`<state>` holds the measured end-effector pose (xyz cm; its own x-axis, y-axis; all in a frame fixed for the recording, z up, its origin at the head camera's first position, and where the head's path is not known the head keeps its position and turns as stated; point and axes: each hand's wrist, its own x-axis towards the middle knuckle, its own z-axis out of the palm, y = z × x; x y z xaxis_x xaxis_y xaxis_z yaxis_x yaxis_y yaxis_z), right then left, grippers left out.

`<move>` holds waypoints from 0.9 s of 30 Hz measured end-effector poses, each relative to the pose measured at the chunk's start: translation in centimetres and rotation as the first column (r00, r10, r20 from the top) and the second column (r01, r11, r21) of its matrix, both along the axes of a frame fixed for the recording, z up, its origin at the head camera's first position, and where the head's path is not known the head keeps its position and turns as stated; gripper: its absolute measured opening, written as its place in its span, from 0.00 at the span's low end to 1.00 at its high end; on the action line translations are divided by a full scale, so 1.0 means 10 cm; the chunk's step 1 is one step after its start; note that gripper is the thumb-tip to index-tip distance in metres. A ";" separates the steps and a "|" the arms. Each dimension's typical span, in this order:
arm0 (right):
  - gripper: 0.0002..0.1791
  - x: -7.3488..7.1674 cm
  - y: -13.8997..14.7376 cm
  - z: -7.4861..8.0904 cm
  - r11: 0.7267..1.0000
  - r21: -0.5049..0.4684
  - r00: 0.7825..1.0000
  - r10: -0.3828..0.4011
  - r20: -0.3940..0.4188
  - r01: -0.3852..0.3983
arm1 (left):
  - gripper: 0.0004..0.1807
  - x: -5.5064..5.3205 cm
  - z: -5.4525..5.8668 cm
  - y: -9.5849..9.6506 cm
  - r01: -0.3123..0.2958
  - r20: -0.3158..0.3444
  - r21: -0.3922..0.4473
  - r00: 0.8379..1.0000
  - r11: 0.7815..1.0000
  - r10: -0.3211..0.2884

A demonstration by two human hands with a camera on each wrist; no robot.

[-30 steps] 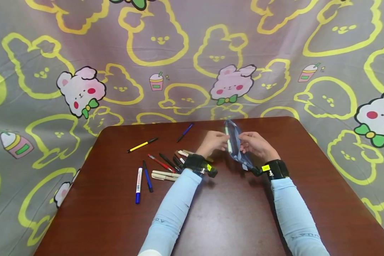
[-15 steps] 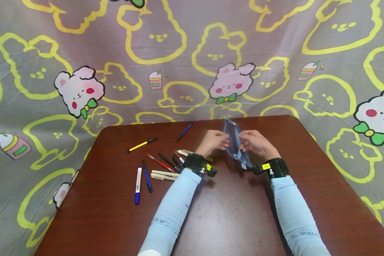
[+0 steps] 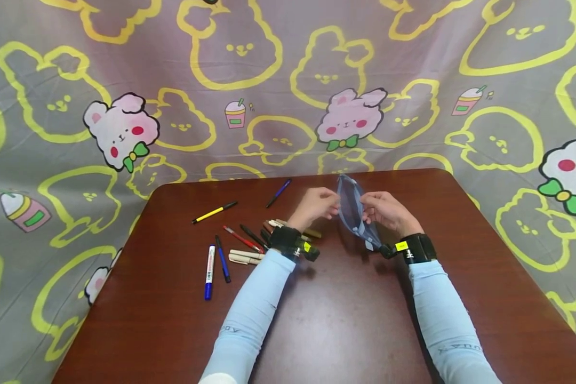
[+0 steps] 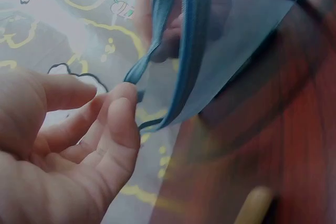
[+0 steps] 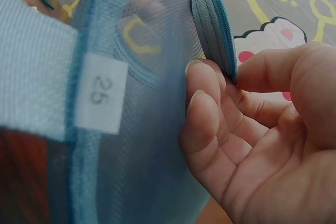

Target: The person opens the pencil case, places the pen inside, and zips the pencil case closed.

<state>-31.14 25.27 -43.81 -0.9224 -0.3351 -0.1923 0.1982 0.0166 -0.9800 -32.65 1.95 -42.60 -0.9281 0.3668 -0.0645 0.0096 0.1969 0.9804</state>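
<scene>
A light blue mesh zip pouch [image 3: 350, 202] is held above the table with its zipped mouth spread. My right hand [image 3: 388, 210] pinches the zip edge between thumb and fingers, as the right wrist view shows, close to a white tag marked 25 [image 5: 101, 93]. On the opposite side is my left hand [image 3: 314, 207], its fingertips right at the pouch's rim. In the left wrist view its thumb stands apart from the loosely bent fingers [image 4: 123, 121], with no pen between them. Through the mesh [image 4: 241, 30] the lower part of the pouch shows dimly.
Left of the pouch lie several pens: a yellow pen [image 3: 214, 212], a blue pen [image 3: 278, 193], a red pen [image 3: 243, 238], cream pens [image 3: 246, 256] and a white marker with a blue cap [image 3: 210, 272]. My left wrist partly covers the pile. A patterned curtain [image 3: 278, 96] hangs behind the table [image 3: 345, 309].
A second ago a pale pen was in my left fingers at the pouch's mouth; it left them by half a second ago. My left hand has since drawn slightly left. The right still holds the pouch.
</scene>
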 end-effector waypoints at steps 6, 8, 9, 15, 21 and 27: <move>0.11 -0.02 0.02 -0.02 1.000 -0.028 1.000 0.010 -0.013 -0.011 | 0.16 -0.03 0.06 -0.28 0.047 -0.072 -0.103 0.996 0.994 -0.054; 0.10 -0.04 0.03 -0.06 0.999 -0.037 1.000 0.009 -0.007 -0.009 | 0.17 -0.04 0.05 -0.41 0.060 -0.086 -0.148 0.994 0.987 -0.074; 0.10 -0.06 0.04 -0.09 0.999 -0.043 1.000 0.007 -0.002 -0.007 | 0.17 -0.04 0.05 -0.47 0.066 -0.093 -0.173 0.992 0.983 -0.083; 0.11 -0.12 0.07 -0.17 0.996 -0.081 0.999 0.034 -0.004 -0.035 | 0.15 -0.02 0.02 -0.74 0.059 -0.182 -0.395 0.973 0.917 -0.141; 0.12 -0.15 0.07 -0.19 0.994 -0.095 0.999 0.047 0.003 -0.047 | 0.10 -0.04 -0.05 -0.81 0.006 -0.319 -0.673 0.900 0.740 -0.298; 0.11 -0.13 0.09 -0.21 0.993 -0.099 0.998 0.063 -0.009 -0.064 | 0.10 -0.02 -0.10 -0.80 0.041 -0.295 -0.768 0.863 0.639 -0.411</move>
